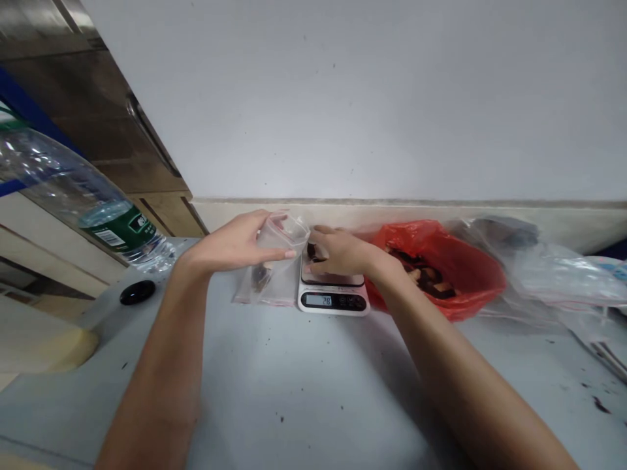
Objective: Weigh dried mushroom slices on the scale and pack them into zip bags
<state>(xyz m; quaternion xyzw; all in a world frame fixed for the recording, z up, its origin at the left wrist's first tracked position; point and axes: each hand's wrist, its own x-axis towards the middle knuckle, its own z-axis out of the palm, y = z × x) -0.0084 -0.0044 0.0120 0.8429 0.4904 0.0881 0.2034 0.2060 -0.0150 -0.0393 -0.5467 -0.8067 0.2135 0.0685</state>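
Observation:
My left hand (241,243) grips a clear zip bag (289,230) near its mouth, thumb in front and fingers behind. A white digital kitchen scale (334,301) stands just right of the bag, its display showing what looks like 28. Over the scale's pan, my right hand (337,251) curls its fingers and thumb round dark brown pieces (313,253), partly hidden by the hand. Under the left hand lies another clear zip bag (259,281) with something dark inside. Right of the scale, an open red plastic bag (473,277) holds several brown and tan pieces (431,277).
A large water bottle (122,222) stands at the left, with a black oval object (138,292) beside it. More clear plastic bags (548,267) lie at the right. A white wall (372,104) rises behind the grey table (284,391), which has dark crumbs on it.

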